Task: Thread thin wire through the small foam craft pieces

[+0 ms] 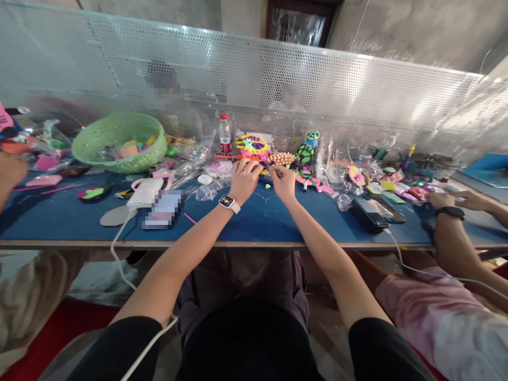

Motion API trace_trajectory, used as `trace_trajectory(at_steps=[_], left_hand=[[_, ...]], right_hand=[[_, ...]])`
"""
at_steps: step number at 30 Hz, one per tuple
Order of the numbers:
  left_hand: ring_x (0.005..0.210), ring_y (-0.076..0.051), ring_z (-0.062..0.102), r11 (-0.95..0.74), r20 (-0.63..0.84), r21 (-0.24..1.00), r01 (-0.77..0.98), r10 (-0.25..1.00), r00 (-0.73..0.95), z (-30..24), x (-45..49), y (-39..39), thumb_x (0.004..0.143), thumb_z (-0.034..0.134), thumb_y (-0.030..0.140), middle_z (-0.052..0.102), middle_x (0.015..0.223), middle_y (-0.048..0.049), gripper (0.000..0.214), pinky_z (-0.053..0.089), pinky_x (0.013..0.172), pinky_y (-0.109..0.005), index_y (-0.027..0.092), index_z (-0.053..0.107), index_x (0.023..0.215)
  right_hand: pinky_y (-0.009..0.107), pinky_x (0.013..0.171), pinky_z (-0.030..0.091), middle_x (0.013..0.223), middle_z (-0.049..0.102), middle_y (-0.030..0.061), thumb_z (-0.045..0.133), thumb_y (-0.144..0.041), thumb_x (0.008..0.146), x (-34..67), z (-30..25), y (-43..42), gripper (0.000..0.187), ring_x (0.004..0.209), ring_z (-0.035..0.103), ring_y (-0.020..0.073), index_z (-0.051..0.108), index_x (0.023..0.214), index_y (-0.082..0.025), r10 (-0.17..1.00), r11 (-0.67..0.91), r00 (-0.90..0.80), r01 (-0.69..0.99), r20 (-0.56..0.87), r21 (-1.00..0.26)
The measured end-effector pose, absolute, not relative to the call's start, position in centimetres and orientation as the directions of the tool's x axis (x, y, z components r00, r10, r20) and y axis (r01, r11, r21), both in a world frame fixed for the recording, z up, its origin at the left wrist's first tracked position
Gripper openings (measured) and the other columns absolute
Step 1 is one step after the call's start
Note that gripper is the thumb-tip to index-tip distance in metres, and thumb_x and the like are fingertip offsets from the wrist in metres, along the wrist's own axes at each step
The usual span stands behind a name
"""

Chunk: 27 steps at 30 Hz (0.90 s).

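Both my arms reach over the blue table [254, 222] toward its far side. My left hand [244, 180], with a white watch on the wrist, is closed in a pinch on a thin dark tool [266, 165] that spans to my right hand. My right hand [282, 182] is also closed, pinching something small at the tool's end that I cannot make out. Just beyond my fingers lie colourful clay figures: a yellow and pink wheel-shaped piece [251, 144], an orange spiky piece [281, 157] and a green turtle-like figure [306, 152].
A green basket [119, 142] with clay bits stands at back left, a water bottle [225, 134] behind my hands. A phone [163, 209] and white cable lie at left, a black power bank [368, 213] at right. Other people's arms [450, 217] work at both sides. A perforated metal screen [254, 79] backs the table.
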<state>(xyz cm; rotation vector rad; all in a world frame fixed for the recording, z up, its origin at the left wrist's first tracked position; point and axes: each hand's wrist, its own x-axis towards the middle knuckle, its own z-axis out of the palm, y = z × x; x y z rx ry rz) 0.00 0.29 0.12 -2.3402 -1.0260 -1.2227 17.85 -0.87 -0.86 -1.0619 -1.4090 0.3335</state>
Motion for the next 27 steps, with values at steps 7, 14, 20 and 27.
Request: trace_trajectory(at_steps=[7,14,20,27], left_hand=[[0.112,-0.031,0.079,-0.739,0.723,0.522,0.427,0.648,0.238,-0.1,-0.1,1.3,0.101,0.071,0.014,0.085,0.115,-0.0135,0.015,0.060,0.108,-0.051,0.019,0.082,0.110],[0.083,-0.021,0.082,-0.293,0.327,0.943,-0.155,0.899,0.290,-0.5,-0.3,2.4,0.089,0.088,0.016,0.083,0.092,-0.0080,0.014,0.066,0.084,-0.038,0.016,0.077,0.098],[0.090,-0.020,0.080,-0.645,0.594,0.727,0.237,0.763,0.256,-0.4,-0.8,1.6,0.091,0.082,0.005,0.082,0.113,-0.0102,0.019,0.065,0.093,-0.039,0.017,0.078,0.106],[0.103,-0.030,0.080,-0.726,0.709,0.276,0.630,0.596,0.377,-0.4,-0.8,1.0,0.104,0.078,0.028,0.082,0.116,-0.0142,0.011,0.061,0.093,-0.042,0.018,0.079,0.109]], right_hand=[[0.031,0.062,0.035,0.065,0.054,-0.0010,0.063,-0.053,0.100,18.0,-0.5,-1.2,0.042,0.060,0.040,0.0146,0.083,0.094,-0.017,0.753,0.511,0.183,0.441,0.632,-0.738],[0.031,0.061,0.033,0.067,0.059,0.0009,0.063,-0.051,0.094,18.3,-0.8,-0.9,0.040,0.060,0.039,0.0144,0.084,0.092,-0.017,0.737,0.562,0.161,0.392,0.656,-0.728],[0.031,0.061,0.035,0.072,0.067,0.0026,0.065,-0.046,0.095,18.3,-1.2,-0.4,0.034,0.063,0.044,0.0156,0.085,0.092,-0.018,0.769,0.527,0.163,0.386,0.618,-0.757],[0.031,0.064,0.040,0.076,0.069,0.0038,0.065,-0.053,0.091,18.1,-0.9,-0.5,0.038,0.068,0.052,0.0175,0.082,0.088,-0.019,0.791,0.509,0.192,0.321,0.580,-0.799]])
